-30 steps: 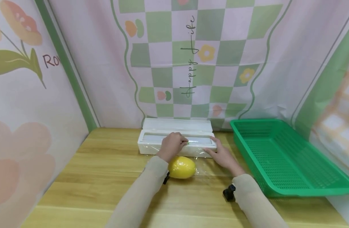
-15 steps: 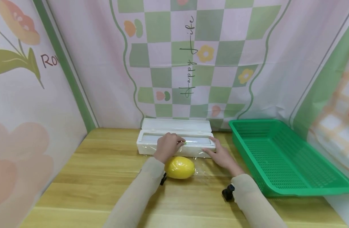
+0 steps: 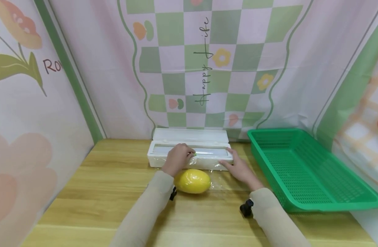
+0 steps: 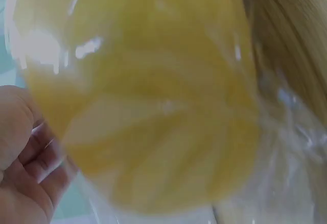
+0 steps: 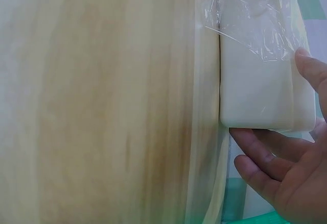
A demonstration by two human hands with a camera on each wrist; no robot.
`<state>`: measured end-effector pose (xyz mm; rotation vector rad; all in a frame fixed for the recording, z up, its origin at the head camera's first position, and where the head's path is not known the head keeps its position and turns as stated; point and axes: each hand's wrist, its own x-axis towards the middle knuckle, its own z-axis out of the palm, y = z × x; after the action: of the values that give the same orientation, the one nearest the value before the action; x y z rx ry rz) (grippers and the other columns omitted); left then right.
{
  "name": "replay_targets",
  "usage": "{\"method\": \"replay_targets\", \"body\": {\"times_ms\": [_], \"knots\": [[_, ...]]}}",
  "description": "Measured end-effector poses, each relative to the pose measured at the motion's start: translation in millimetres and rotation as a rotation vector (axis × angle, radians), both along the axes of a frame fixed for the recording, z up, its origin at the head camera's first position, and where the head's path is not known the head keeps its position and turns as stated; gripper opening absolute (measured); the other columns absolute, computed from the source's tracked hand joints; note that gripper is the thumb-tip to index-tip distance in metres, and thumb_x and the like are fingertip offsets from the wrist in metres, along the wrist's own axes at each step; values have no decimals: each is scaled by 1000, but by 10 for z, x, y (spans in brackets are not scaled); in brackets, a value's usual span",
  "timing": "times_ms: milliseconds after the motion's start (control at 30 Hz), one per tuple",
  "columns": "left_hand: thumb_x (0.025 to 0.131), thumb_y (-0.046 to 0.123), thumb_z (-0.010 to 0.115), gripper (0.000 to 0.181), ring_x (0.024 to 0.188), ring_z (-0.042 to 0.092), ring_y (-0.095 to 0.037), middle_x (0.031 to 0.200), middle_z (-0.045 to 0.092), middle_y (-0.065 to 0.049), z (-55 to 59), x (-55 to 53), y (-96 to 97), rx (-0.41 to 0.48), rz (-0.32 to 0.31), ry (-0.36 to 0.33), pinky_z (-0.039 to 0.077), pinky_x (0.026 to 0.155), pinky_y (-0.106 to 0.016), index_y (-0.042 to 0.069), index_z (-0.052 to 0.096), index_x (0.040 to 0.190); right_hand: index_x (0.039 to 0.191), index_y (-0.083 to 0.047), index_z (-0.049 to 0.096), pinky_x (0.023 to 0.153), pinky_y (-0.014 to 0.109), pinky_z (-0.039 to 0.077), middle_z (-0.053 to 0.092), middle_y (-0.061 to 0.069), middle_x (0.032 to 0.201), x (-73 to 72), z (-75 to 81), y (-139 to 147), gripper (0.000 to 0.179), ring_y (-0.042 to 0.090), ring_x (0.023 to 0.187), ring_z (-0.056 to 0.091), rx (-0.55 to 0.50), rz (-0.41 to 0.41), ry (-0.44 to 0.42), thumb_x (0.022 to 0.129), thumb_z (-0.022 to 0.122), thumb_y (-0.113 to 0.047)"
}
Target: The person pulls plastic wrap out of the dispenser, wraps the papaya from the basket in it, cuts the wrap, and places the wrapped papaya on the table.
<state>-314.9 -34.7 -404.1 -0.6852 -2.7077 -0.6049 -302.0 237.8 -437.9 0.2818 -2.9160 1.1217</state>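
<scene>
A white cling film dispenser [image 3: 190,161] stands at the back of the table with its lid [image 3: 190,135] raised. My left hand [image 3: 176,158] pinches a small green slider [image 3: 195,154] on the dispenser's top, left of its middle. Around the dispenser's right end my right hand [image 3: 238,168] is curled, thumb at the front and fingers at the end wall, as the right wrist view also shows. Clear cling film [image 5: 255,20] hangs over the front. A yellow melon-like fruit [image 3: 193,181] lies before the dispenser, with film over it; it fills most of the left wrist view.
A green plastic basket [image 3: 287,200] with perforated walls stands to the right, close to my right forearm. The wooden table [image 3: 114,192] ends at a patterned curtain [image 3: 226,79] behind the dispenser. Clear film also spreads on the table right of the fruit.
My left hand has slid to the left along the dispenser, taking the green slider with it. The right hand keeps its grip on the right end.
</scene>
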Motion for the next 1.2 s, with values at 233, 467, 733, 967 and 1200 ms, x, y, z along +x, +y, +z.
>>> {"method": "replay_targets", "body": {"times_ms": [233,467,733,967,1200], "knots": [[96,24,71,13,93,65,-18,100,73,2,30,13,-77,-28,23,26,57,77,-34,19,81,103,160,-13,15,108,68,29,27,35,154,-3,21,-10,85,56,135,33,9,0,-1,98,51,-60],[95,28,71,14,94,65,-16,102,73,4,33,38,-145,-43,72,18,58,73,-34,23,80,104,160,-13,16,108,67,29,27,35,154,3,28,-20,84,56,135,34,11,-4,-1,99,52,-57],[93,26,74,14,90,67,-17,101,74,2,19,50,-326,-40,86,64,58,70,-33,21,80,104,160,-13,15,109,67,29,26,33,155,17,18,2,85,55,136,33,4,-4,-3,99,52,-59],[93,27,74,14,92,65,-21,102,73,2,22,75,-461,-67,103,59,58,71,-37,22,80,104,160,-11,16,108,68,29,26,34,155,13,14,1,84,56,135,33,2,11,9,99,52,-57],[93,29,74,12,90,66,-23,100,74,3,2,50,-615,-94,137,77,58,66,-40,25,80,102,160,-11,15,108,68,28,26,35,155,10,16,-24,87,56,136,32,5,10,6,98,51,-61]]}}
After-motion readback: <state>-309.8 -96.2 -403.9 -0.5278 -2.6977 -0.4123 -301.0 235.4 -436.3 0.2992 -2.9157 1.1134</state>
